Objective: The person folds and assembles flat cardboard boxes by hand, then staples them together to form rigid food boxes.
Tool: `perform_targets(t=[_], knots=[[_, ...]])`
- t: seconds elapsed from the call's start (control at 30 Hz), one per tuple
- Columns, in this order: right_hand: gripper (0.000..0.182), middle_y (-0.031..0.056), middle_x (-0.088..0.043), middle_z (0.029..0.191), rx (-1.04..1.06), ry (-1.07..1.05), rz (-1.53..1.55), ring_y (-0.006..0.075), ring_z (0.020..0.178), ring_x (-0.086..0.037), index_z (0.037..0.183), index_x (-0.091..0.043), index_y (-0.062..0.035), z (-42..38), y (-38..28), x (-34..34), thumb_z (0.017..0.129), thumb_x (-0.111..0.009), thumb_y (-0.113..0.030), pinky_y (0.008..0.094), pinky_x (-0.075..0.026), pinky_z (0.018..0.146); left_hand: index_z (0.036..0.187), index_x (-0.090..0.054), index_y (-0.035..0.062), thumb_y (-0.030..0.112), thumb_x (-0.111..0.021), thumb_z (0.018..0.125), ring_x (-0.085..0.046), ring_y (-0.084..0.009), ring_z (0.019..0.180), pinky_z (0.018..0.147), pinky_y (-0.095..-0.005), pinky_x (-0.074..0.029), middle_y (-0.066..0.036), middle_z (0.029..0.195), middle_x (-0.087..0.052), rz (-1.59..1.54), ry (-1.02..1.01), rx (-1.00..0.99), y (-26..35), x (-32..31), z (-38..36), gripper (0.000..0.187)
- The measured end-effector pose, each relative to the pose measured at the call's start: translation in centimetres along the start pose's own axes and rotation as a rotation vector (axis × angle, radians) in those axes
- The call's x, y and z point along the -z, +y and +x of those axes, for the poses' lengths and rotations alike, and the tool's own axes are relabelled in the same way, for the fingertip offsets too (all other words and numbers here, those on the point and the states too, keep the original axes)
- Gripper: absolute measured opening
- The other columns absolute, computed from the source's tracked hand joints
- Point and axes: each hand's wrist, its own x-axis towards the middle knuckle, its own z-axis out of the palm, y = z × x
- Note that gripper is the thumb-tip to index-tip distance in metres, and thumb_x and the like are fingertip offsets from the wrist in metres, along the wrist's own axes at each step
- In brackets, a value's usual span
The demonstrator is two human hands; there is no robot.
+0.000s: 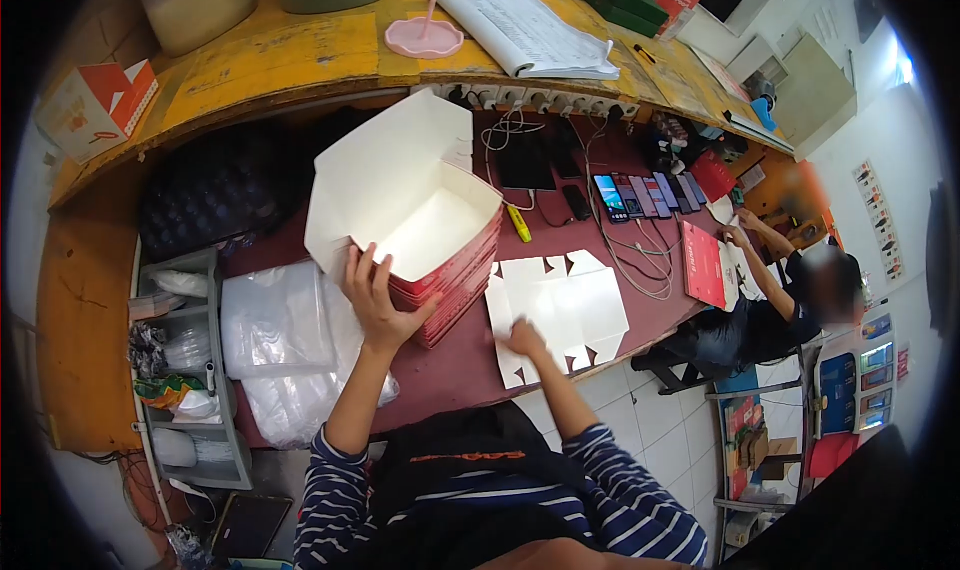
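Observation:
My left hand (385, 305) grips the near left corner of a tall stack of nested red cardboard boxes (455, 295), its fingers at the rim and its thumb along the side. The top box is white inside, with its wide flap (385, 160) standing up at the back. Right of the stack, a flat white die-cut box blank (560, 305) lies on the dark red table. Over the blank's near part is my right hand (522, 338), curled and blurred by motion; I cannot make out whether it holds anything.
Clear plastic bags (280, 320) lie left of the stack, beside a grey drawer rack (185, 360). A yellow highlighter (519, 224), cables and a row of phones (645, 196) are behind the blank. At right sits a co-worker (780, 290) with a red box blank (703, 265).

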Motion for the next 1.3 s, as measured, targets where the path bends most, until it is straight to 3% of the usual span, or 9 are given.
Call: perform_targets(t=[0.27,0.4,0.57,0.63,0.7,0.8,0.93,1.07,1.3], knots=[[0.032,0.0095,-0.056,0.066,-0.087,-0.082,1.199,0.0194,0.063,-0.055,0.078,-0.055,0.0016,-5.9,4.9,2.3,0.072,-0.063,-0.028,0.0287,-0.045,0.060,0.105,-0.042,0.0034,0.037,-0.064,0.065,-0.035,-0.0338,0.106,0.084,-0.0474,-0.029,-0.019,0.115,-0.036,-0.128,0.073,-0.220,4.3,-3.6,-7.2,0.057],[0.017,0.0115,-0.052,0.061,0.093,0.550,0.658,0.0153,0.055,-0.048,0.074,-0.056,0.0022,-9.2,4.1,8.3,0.080,-0.053,-0.013,0.0287,-0.040,0.053,0.075,-0.053,0.0044,0.027,-0.055,0.077,-0.052,-0.0233,0.076,0.074,-0.0333,-0.037,-0.004,0.074,-0.054,-0.601,-1.162,0.476,10.8,-5.4,-10.5,0.023],[0.020,0.0071,-0.050,0.055,-0.061,0.840,0.642,0.0108,0.047,-0.041,0.064,-0.055,0.0034,-12.7,2.8,11.9,0.075,-0.060,-0.012,0.0247,-0.032,0.044,0.099,-0.047,0.0037,0.031,-0.054,0.077,-0.046,-0.0268,0.093,0.081,-0.0386,-0.034,-0.014,0.100,-0.048,-0.611,-0.823,0.749,13.0,-10.8,-17.6,0.036],[0.022,0.0030,-0.054,0.057,-0.260,0.507,0.855,0.0076,0.048,-0.041,0.060,-0.056,0.0014,-11.9,3.3,9.6,0.072,-0.065,-0.015,0.0242,-0.031,0.042,0.105,-0.045,0.0035,0.032,-0.054,0.077,-0.045,-0.0276,0.098,0.083,-0.0399,-0.033,-0.016,0.106,-0.046,-0.614,-0.730,0.815,13.6,-10.9,-16.9,0.040],[0.021,0.0033,-0.058,0.067,-0.358,0.209,1.271,0.0076,0.057,-0.049,0.069,-0.060,0.0008,-10.6,3.3,7.9,0.073,-0.065,-0.019,0.0229,-0.039,0.048,0.115,-0.034,0.0039,0.026,-0.053,0.077,-0.037,-0.0279,0.107,0.088,-0.0416,-0.028,-0.020,0.116,-0.037,-0.416,-0.484,0.207,13.3,-9.5,-13.2,0.048],[0.024,0.0036,-0.059,0.067,-0.410,0.050,1.719,0.0073,0.057,-0.050,0.080,-0.063,0.0013,-9.1,3.3,4.7,0.075,-0.063,-0.022,0.0216,-0.041,0.050,0.113,-0.038,0.0016,0.027,-0.052,0.076,-0.028,-0.0285,0.117,0.096,-0.0451,-0.019,-0.014,0.121,-0.036,-0.291,-0.830,-0.159,11.9,-10.4,-13.1,0.047],[0.022,0.0066,-0.059,0.067,-0.004,0.326,0.716,0.0077,0.061,-0.052,0.081,-0.062,0.0030,-10.2,3.8,7.8,0.075,-0.061,-0.018,0.0239,-0.041,0.053,0.115,-0.038,0.0019,0.030,-0.048,0.078,-0.028,-0.0252,0.119,0.098,-0.0469,-0.015,-0.011,0.124,-0.035,-0.373,-1.017,-0.097,9.3,-12.0,-16.1,0.048],[0.020,0.0060,-0.057,0.071,0.030,0.620,0.958,0.0086,0.065,-0.052,0.083,-0.057,0.0034,-15.0,2.4,16.2,0.081,-0.054,-0.016,0.0252,-0.042,0.058,0.118,-0.041,0.0068,0.037,-0.035,0.084,-0.035,-0.0238,0.114,0.099,-0.0478,-0.013,-0.013,0.121,-0.040,-0.070,-1.142,-0.214,7.4,-12.8,-18.4,0.045],[0.027,0.0072,-0.053,0.097,0.084,0.845,1.637,0.0112,0.086,-0.051,0.107,-0.044,0.0002,-18.3,1.0,17.8,0.087,-0.042,-0.017,0.0231,-0.041,0.075,0.098,-0.056,0.0081,0.044,-0.024,0.088,-0.053,-0.0145,0.088,0.082,-0.0315,-0.037,-0.005,0.100,-0.055,-1.574,-1.816,1.075,15.1,-9.0,-9.7,0.049]])
